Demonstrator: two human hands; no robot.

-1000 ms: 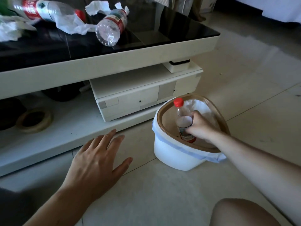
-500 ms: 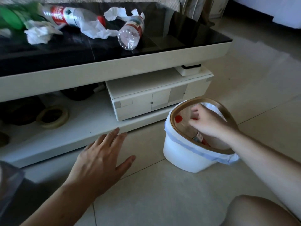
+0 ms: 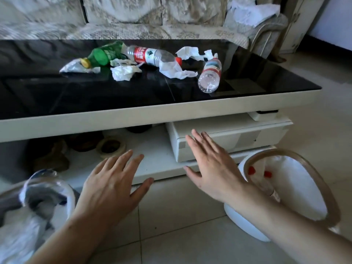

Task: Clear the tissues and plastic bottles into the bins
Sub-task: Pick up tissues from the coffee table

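Reaching: both hands raised over the floor in front of the table, neither on anything yet.
Left hand: released, fingers straight and spread, holds nothing.
Right hand: released, fingers straight, holds nothing; it hangs just left of the white bin.
White bin: on the floor at near right, brown rim, white liner; two red caps show inside, so I judge bottles already lie in it.
Second bin: near left, partly cut off by the frame; holds a pale bag, contents unclear.
Clear bottle: on the black table top, right of the heap, lying on its side, base toward the near edge, red-and-white label, looks empty.
Long bottle: lying crosswise farther back, red label, red cap to the right, a tissue draped against it.
Green bottle: far left of the heap, crushed, yellow cap.
Crumpled tissue: just near the long bottle; another tissue lies at the far right.
Step advice: judged best to take the clear bottle with the right hand, closing round mid-body so it cannot roll, and let the left gather tissues for the near-left bin.
Risk: a nudged bottle may roll off the glossy top.
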